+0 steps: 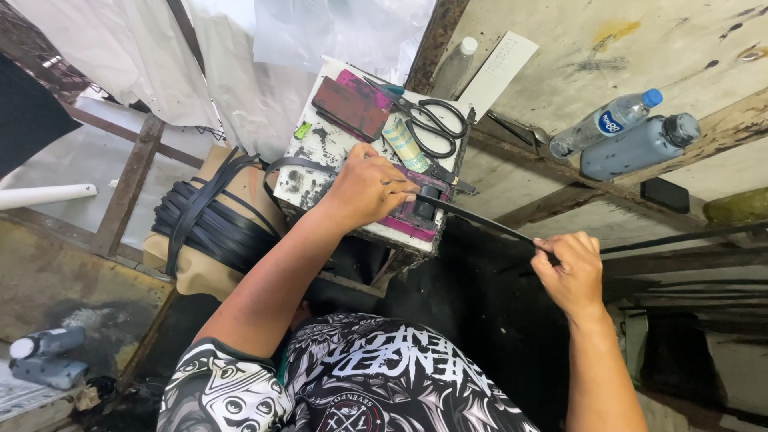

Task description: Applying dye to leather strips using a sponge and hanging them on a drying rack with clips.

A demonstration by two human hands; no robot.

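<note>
My left hand (366,189) presses down on a black strap where it passes through a pink and black device (422,212) on a stained white block (320,152). My right hand (570,268) pinches the same black strap (480,219) to the right of the block and holds it taut. The strap runs on rightward past my fingers. A coil of the same black strap (210,224) lies on a tan bundle left of the block.
Black-handled scissors (436,124), a small roll (406,146) and a dark red pad (350,106) rest on the block. Two plastic bottles (632,132) and a black phone (664,194) lie on the wooden bench at right. A white pipe (44,195) is at left.
</note>
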